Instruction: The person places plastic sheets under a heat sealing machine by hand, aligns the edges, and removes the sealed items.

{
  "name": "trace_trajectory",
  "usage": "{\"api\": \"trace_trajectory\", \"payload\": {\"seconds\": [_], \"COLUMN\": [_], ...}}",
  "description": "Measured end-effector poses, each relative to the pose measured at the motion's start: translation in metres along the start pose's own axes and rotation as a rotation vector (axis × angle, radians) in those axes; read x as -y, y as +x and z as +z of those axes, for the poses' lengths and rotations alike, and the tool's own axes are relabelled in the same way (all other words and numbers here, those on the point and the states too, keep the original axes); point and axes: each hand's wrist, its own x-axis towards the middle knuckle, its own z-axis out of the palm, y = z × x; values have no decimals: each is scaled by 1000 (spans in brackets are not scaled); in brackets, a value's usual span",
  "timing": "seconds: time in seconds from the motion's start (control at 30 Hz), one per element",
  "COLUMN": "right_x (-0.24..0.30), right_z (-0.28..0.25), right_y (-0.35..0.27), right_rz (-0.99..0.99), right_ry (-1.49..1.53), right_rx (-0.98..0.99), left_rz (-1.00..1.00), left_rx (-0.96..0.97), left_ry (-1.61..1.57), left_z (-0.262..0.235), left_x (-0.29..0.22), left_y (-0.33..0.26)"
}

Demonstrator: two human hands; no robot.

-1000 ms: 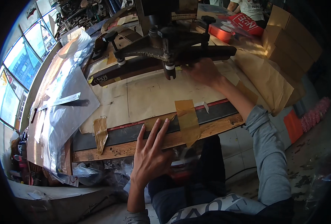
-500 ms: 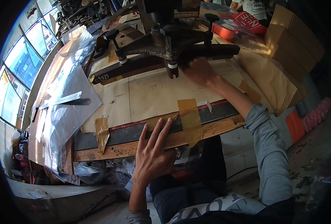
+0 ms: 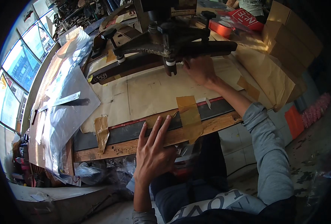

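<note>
My left hand (image 3: 153,153) lies flat, fingers spread, on the front edge of the wooden workbench (image 3: 128,147), over a dark strip held down with brown tape (image 3: 189,114). My right hand (image 3: 199,70) reaches far across the bench to a black metal machine arm (image 3: 165,41) and touches its underside near a short downward post (image 3: 170,66). Whether the fingers grip a part there is hidden by the hand itself. Beige paper or board (image 3: 147,93) covers the bench top between both hands.
A clear plastic sheet (image 3: 66,112) with a metal ruler (image 3: 59,101) lies at the left. Cardboard boxes (image 3: 288,33) and brown paper (image 3: 266,74) stand at the right. An orange-red box (image 3: 244,20) sits at the back. Windows (image 3: 16,71) line the far left.
My left hand has slid slightly along the bench edge. My right hand stays at the machine arm; the view has shifted a little.
</note>
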Motion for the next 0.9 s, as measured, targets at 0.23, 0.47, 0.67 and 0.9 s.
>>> {"api": "trace_trajectory", "payload": {"seconds": [0.23,0.47,0.67,0.9], "right_x": [-1,-15,-20,-32], "right_z": [-11,-16,-21,-19], "right_y": [-6,-13,-12,-16], "right_rz": [342,440,486,550], "right_ry": [173,262,296,291], "right_rx": [69,71,117,144], "left_rz": [27,20,30,18], "left_rx": [-11,1,-36,-12], "left_ry": [34,34,22,23], "left_z": [-3,-3,0,-1], "left_x": [2,2,4,4], "left_y": [-1,0,-2,-3]}}
